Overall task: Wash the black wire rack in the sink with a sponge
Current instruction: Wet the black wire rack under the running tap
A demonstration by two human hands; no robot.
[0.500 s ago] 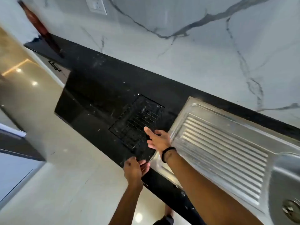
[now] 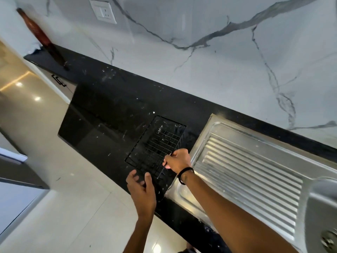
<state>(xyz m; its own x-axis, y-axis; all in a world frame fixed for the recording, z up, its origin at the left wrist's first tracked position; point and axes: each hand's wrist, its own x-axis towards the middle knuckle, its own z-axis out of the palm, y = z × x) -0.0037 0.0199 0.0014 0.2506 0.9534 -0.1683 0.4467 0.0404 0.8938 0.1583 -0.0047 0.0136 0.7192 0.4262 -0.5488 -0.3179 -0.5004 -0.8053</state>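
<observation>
Head view: the black wire rack (image 2: 156, 145) lies flat on the dark desk (image 2: 102, 114), just left of the steel sink unit; the ribbed draining board (image 2: 251, 172) of that sink starts right beside the rack's right edge, and the basin (image 2: 321, 216) with its drain sits far to the right of the rack.

The right hand (image 2: 177, 160) is at the rack's near right edge, its grip curled round a thin wire of the frame, which looks lifted slightly off the desk there. That hold seems meant to tip the edge up so the flat grid can be picked off the smooth surface.

The left hand (image 2: 140, 183) is at the rack's near corner, thumb and fingers spread in a loose, open grip. It has no firm hold of anything, and whether the fingertips touch the wire I cannot tell. It appears placed to catch the opposite side once the edge rises.

A dark band (image 2: 185, 175) circles the right wrist. Behind the rack rises a white marble wall with a socket (image 2: 103, 12), and a reddish stick (image 2: 42, 37) leans at the far left end of the desk.

No sponge is in view. Washing has not begun; the rack has yet to be carried right, over the draining board, into the basin.
</observation>
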